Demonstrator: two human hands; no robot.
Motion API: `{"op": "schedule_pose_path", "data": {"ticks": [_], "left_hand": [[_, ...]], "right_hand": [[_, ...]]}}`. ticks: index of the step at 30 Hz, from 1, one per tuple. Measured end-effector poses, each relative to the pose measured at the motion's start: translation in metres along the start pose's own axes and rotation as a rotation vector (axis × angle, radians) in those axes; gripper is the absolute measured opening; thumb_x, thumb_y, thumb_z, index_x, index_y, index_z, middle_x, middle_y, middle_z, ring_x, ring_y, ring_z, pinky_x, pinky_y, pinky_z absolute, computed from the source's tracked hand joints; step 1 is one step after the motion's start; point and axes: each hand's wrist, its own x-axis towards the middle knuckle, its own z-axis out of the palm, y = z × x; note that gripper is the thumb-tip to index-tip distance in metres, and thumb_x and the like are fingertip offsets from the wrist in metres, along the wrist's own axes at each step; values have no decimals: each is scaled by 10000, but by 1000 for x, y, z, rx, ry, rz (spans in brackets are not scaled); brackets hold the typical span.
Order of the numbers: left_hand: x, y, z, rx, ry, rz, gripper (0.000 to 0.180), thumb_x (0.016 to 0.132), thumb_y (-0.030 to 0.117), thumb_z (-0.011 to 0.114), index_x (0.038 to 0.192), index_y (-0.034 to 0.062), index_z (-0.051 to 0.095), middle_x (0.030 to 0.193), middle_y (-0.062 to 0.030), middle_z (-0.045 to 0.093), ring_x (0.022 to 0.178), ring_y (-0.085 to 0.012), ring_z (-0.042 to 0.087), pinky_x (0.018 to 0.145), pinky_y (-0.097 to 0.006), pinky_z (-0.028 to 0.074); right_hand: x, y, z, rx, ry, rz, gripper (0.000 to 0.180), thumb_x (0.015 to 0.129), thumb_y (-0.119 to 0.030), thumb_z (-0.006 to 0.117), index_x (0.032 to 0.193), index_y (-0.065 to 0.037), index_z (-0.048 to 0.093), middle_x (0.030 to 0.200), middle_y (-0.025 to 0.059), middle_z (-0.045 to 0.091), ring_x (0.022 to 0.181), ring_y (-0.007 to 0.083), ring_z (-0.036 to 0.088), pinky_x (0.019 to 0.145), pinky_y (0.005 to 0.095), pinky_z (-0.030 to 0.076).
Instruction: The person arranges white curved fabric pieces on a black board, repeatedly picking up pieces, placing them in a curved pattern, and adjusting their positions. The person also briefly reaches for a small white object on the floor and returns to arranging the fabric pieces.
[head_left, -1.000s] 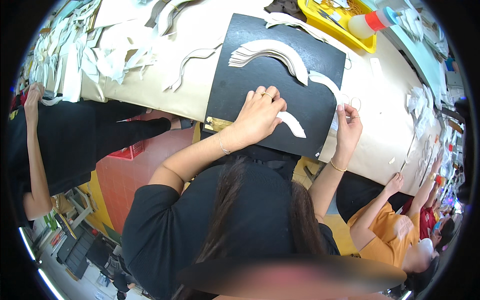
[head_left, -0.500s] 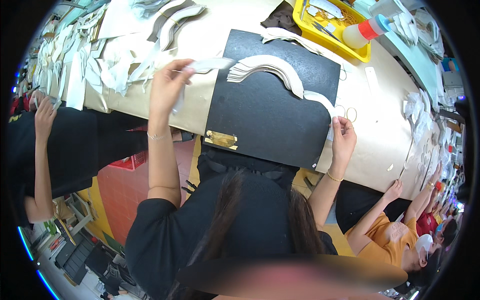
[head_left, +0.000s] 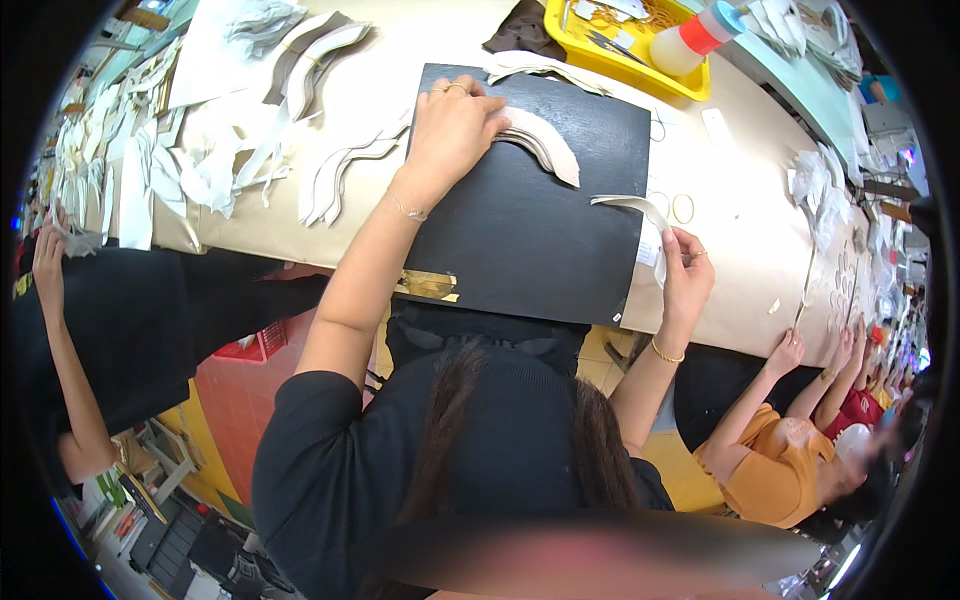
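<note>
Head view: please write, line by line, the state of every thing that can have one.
Left hand, curled at the left end of the stack
Right hand, closed on the pale strip
Pale strip, curved, held up
Stack, piled, partly hidden by the left hand
Black board, flat on the table
Yellow tray, open, holding things
Bottle, blue cap on

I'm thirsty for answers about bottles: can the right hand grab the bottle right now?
Probably not: the right hand holds a white strip, and the bottle looks too far up the table.
</note>
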Motion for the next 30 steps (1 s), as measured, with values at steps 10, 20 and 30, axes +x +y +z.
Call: {"op": "schedule_pose_path", "data": {"ticks": [10,20,30], "left_hand": [[-55,73,-69,-696,-120,16,167,870,152,750,1001,48,756,849,-74,687,800,-223,617,800,-348,451],[-100,50,-16,-75,-170,-116,520,873,343,748,1330,119,644,1499,-161,386,1270,-388,367,1037,-459,329],[-99,50,-50,-550,-304,36,934,625,552,895,1430,204,574,1648,-179,171,1488,-401,178,1206,-513,182]], "right_hand": [[3,-13,-22,47,181,-26,262,956,-251,721,1028,1,732,817,27,705,701,54,543,636,208,422],[-20,-55,-27,359,-100,-79,184,947,-141,726,1050,11,721,871,35,711,803,69,618,719,208,466],[-56,-75,20,302,-636,-83,104,913,-94,739,970,-9,760,801,3,660,705,49,528,605,210,394]]}}
